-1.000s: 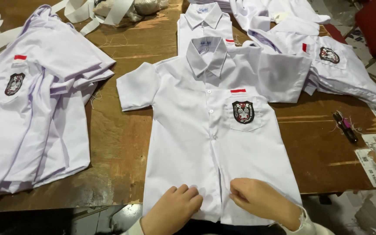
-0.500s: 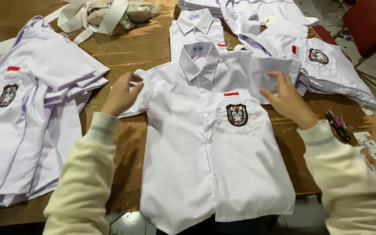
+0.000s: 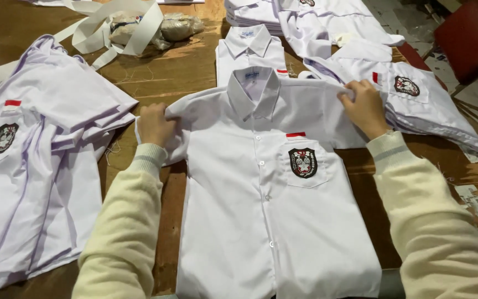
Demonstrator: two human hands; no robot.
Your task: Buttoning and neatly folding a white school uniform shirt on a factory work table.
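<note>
A white short-sleeved shirt [image 3: 261,221] lies buttoned and face up on the brown wooden table [image 3: 172,72], a dark crest badge [image 3: 303,162] on its chest pocket. My left hand [image 3: 155,123] grips the shirt's left sleeve at the shoulder. My right hand [image 3: 365,106] grips the opposite sleeve, bunched near the right shoulder. Both arms wear cream knit sleeves.
A stack of matching white shirts [image 3: 34,166] lies spread at the left. More such shirts [image 3: 416,94] are piled at the right, and folded ones [image 3: 250,47] sit behind. White strips [image 3: 134,27] and a wrapped bundle [image 3: 178,25] lie at the back. A red chair [image 3: 471,39] stands far right.
Both hands have moved from the shirt's bottom hem up to its shoulders, and they now hold the two sleeves. The view has shifted closer to the collar.
</note>
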